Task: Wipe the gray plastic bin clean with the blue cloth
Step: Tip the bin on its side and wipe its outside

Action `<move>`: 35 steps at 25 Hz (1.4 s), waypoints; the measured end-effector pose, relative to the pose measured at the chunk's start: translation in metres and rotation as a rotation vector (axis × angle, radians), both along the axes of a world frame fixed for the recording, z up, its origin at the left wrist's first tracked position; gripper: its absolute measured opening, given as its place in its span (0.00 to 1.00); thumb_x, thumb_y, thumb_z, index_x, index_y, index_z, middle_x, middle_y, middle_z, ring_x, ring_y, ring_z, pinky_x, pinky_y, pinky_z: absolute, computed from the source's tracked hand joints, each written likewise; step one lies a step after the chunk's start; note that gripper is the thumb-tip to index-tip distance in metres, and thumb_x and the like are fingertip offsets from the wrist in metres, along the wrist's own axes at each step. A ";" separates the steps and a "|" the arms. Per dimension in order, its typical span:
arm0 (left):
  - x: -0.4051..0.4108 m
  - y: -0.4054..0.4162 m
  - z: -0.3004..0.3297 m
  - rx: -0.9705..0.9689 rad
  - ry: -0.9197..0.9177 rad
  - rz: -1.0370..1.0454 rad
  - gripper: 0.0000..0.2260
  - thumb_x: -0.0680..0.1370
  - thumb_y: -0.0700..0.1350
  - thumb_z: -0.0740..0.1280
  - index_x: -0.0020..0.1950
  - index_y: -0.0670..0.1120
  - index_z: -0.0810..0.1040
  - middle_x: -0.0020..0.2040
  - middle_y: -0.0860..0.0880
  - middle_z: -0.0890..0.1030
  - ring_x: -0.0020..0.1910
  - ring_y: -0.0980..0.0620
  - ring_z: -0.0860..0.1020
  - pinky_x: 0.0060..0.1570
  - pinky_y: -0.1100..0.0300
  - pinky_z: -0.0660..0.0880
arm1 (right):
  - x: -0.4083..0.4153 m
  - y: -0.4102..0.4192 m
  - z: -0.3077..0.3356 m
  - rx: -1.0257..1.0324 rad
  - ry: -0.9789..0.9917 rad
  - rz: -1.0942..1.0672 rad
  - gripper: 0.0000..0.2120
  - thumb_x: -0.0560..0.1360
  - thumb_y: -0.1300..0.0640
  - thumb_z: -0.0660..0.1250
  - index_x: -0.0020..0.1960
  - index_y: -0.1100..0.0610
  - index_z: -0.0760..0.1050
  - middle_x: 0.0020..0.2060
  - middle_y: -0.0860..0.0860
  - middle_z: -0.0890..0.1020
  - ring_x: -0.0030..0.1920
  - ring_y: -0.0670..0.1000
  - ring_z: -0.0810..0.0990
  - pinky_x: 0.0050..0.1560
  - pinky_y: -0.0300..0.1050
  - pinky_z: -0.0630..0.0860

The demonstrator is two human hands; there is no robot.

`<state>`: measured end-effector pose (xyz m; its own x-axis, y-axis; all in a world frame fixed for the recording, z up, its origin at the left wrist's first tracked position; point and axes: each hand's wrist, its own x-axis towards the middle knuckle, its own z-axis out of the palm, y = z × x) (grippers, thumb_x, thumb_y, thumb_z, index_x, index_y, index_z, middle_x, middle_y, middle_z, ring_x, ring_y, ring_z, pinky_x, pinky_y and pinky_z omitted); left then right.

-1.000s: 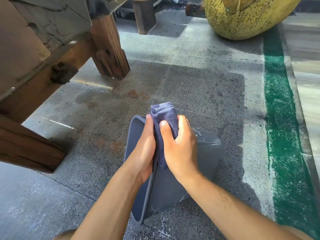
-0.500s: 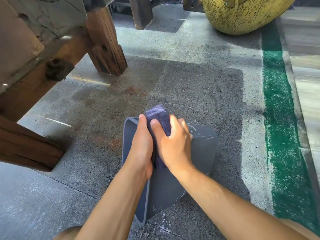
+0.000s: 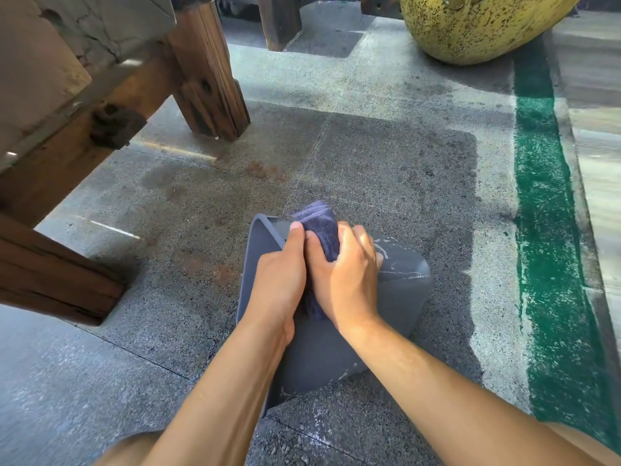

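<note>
Both hands have barely shifted; my right hand (image 3: 346,280) clenches the blue cloth (image 3: 321,230) against the gray bin (image 3: 396,297) at lower centre, on the floor (image 3: 168,364); my left hand (image 3: 279,284) grips its rim.

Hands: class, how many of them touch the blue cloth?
2. The left hand grips the blue cloth from the left; the right hand holds it against the gray bin.
</note>
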<state>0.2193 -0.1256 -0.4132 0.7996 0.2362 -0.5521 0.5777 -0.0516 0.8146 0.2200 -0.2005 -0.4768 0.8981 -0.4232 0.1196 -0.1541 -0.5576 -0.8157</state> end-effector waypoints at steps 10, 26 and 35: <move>-0.004 0.001 -0.003 -0.011 -0.020 0.044 0.16 0.83 0.57 0.62 0.41 0.49 0.72 0.39 0.56 0.75 0.36 0.59 0.71 0.36 0.62 0.66 | 0.003 -0.045 -0.023 0.007 0.139 -0.041 0.16 0.77 0.40 0.64 0.47 0.54 0.75 0.47 0.51 0.76 0.59 0.57 0.72 0.61 0.56 0.62; -0.001 0.014 -0.013 0.005 -0.047 0.069 0.17 0.82 0.59 0.63 0.40 0.48 0.70 0.41 0.56 0.75 0.39 0.59 0.72 0.51 0.56 0.66 | 0.006 -0.111 -0.057 -0.018 0.277 -0.122 0.16 0.79 0.41 0.63 0.45 0.54 0.71 0.52 0.57 0.77 0.62 0.61 0.72 0.65 0.61 0.65; 0.005 0.025 -0.022 0.041 -0.048 0.050 0.18 0.81 0.59 0.65 0.43 0.45 0.77 0.43 0.51 0.82 0.45 0.50 0.81 0.52 0.53 0.74 | 0.009 -0.137 -0.071 -0.013 0.304 -0.196 0.17 0.78 0.40 0.63 0.44 0.54 0.70 0.49 0.56 0.76 0.59 0.62 0.75 0.65 0.62 0.68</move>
